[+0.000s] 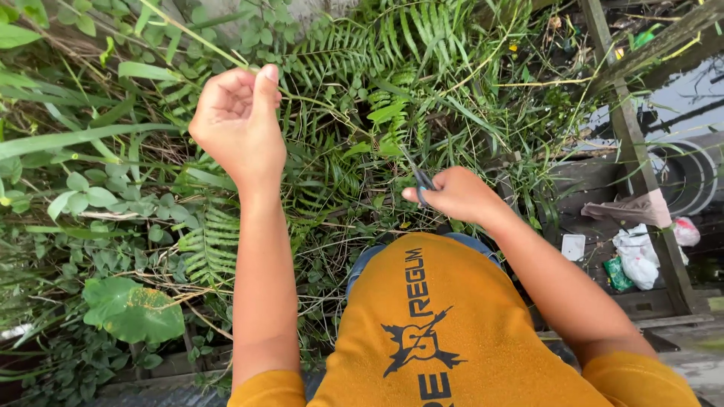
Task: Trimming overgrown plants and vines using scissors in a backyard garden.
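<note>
Head view: my left hand (237,120) pinches a thin green stem (317,99); my right hand (458,194) is closed around scissors (419,181) among ferns (354,53).

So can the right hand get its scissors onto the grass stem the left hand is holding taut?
Probably yes: the right hand with scissors sits just below the stem held by the left hand; only thin fern fronds between.
</note>
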